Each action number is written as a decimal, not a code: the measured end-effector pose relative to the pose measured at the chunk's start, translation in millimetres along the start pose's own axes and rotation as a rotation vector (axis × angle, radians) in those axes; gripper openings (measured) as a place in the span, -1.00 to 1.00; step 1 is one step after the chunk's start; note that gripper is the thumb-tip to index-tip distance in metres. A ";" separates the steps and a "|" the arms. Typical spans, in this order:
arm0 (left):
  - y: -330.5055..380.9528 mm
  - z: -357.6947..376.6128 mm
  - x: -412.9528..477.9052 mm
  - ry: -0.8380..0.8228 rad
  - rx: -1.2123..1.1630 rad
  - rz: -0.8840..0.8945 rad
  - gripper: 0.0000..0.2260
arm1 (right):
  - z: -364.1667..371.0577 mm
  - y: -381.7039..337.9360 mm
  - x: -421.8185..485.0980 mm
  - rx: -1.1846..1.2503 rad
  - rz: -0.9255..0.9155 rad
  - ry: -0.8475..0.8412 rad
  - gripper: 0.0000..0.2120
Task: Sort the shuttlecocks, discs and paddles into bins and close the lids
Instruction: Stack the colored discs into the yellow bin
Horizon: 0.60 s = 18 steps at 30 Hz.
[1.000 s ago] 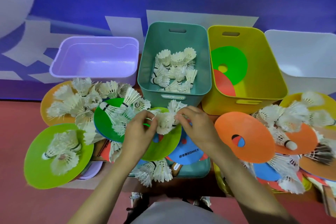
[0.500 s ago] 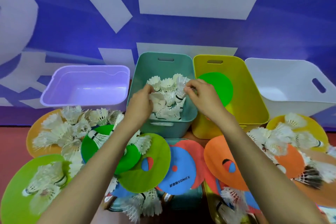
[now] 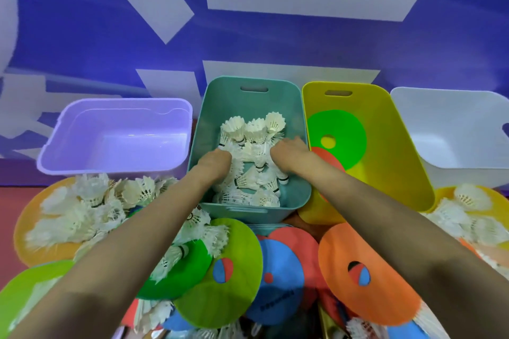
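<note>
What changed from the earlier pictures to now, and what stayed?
The left hand and right hand picked up shuttlecocks off the light green disc and carried them forward into the teal bin, where both now reach down among those already there. Whether they have let go is hidden. The purple bin, yellow bin and white bin stayed put.

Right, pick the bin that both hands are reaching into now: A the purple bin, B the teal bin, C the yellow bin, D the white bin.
B: the left hand and the right hand are both down among the white shuttlecocks inside the teal bin.
</note>
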State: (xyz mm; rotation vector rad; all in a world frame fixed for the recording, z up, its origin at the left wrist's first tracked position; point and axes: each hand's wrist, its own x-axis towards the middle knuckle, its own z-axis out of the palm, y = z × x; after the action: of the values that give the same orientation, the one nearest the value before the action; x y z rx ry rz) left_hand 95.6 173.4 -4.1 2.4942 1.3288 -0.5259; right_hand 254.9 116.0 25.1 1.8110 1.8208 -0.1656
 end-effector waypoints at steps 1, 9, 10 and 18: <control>-0.3 -0.8 -0.2 -0.004 -0.024 0.003 -0.62 | -0.7 -0.8 1.4 -0.006 -0.005 -0.016 -0.72; -3.4 -20.4 -30.3 0.221 -0.340 0.045 -0.61 | -13.5 1.0 -29.6 0.383 -0.044 0.246 -0.59; -1.4 -22.5 -41.3 0.302 -0.383 0.061 -0.62 | -14.4 1.5 -41.6 0.486 -0.041 0.317 -0.60; 69.1 -3.1 -134.6 0.773 -0.725 0.399 -0.75 | 27.4 0.3 -162.3 0.898 0.029 0.852 -0.66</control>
State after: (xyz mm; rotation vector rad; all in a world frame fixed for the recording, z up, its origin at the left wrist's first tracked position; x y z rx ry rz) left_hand 84.8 37.4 61.4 2.2403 0.9009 0.9265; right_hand 252.0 -40.0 77.6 2.8266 2.5369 -0.2516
